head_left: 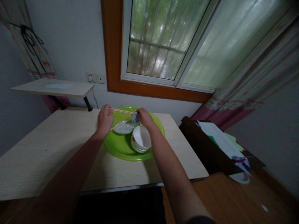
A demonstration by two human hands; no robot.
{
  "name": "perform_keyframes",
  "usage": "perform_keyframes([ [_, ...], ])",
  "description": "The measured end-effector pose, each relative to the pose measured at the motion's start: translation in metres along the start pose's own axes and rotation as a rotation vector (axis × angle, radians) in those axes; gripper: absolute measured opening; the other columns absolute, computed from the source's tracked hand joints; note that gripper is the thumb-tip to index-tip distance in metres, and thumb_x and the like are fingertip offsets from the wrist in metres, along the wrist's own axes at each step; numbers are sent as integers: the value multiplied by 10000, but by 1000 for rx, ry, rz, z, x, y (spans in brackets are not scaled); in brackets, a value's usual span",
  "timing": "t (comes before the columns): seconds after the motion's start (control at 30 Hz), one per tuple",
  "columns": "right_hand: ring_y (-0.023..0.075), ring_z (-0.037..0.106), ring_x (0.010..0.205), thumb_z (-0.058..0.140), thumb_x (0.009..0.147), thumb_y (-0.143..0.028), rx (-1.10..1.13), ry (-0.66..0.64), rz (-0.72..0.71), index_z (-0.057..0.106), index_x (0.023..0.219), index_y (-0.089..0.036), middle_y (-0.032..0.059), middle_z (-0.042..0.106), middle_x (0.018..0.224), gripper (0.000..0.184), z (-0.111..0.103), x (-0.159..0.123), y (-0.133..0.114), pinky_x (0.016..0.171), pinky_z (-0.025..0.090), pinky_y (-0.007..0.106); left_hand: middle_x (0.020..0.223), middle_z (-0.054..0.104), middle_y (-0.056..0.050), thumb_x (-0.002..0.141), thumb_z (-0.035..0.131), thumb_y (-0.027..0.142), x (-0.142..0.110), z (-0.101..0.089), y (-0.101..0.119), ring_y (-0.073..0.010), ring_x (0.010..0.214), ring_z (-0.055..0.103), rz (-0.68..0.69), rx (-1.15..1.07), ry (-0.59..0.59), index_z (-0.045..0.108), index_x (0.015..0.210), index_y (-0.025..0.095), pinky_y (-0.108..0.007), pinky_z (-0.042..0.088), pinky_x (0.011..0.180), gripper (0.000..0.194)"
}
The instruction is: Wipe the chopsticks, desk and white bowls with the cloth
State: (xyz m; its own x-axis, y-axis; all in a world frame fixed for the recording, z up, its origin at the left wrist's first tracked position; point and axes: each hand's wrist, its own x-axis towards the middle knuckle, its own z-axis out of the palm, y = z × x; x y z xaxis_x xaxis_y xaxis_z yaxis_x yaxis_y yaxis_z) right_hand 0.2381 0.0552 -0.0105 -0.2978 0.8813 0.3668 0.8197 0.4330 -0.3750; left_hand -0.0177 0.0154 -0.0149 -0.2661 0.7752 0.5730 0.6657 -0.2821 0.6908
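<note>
Above the green tray [118,150], the left hand [105,117] closes around wooden chopsticks [122,110], likely light, stiff, best held near one end; the right hand [144,117] pinches a soft-looking grey cloth [135,118] against them.

This looks like a room in a home. A sliding window [163,43] with bars behind the glass sits in a brown wooden frame [114,46] at the far side. A patterned curtain [259,65] with a pink lower band hangs to the right, and a matching curtain [35,59] hangs at the far left with a black cord against it. Wall sockets [90,77] are set in the pale wall. The floor [219,199] on the near right is wood-toned. Household tableware, namely white bowls [142,137], a dish [123,128] and chopsticks [121,110], shows at a green plastic basin [119,147] on a light wood-grain bench [58,133] with a small raised shelf [77,89]. Loose papers [217,132] lie on dark brown furniture [198,146] at the right.
</note>
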Motion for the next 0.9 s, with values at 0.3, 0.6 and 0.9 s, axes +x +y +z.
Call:
perform_keyframes([
  [0.3,237,685,1153,660,1041,-54,43,-29,-72,764,1161,-179,99,755,1218,201,2,1,0,1074,542,371,865,679,-36,1047,500,230,0,-1,2,-225,819,686,-40,-65,-92,604,891,260,-343,545,798,190],
  [0.6,245,667,1107,673,1039,-82,145,-64,-215,750,1114,-191,92,745,1156,153,9,-4,-22,1023,520,353,812,780,-35,1009,565,287,-5,10,3,-239,766,754,117,-116,-421,714,906,256,-353,570,796,184],
  [0.9,250,673,1152,656,1066,-92,115,-66,-250,752,1188,-184,113,750,1218,180,7,-2,-22,1053,529,365,870,793,-56,1020,558,292,-5,10,1,-254,856,762,61,-83,-311,715,930,262,-354,584,821,184],
])
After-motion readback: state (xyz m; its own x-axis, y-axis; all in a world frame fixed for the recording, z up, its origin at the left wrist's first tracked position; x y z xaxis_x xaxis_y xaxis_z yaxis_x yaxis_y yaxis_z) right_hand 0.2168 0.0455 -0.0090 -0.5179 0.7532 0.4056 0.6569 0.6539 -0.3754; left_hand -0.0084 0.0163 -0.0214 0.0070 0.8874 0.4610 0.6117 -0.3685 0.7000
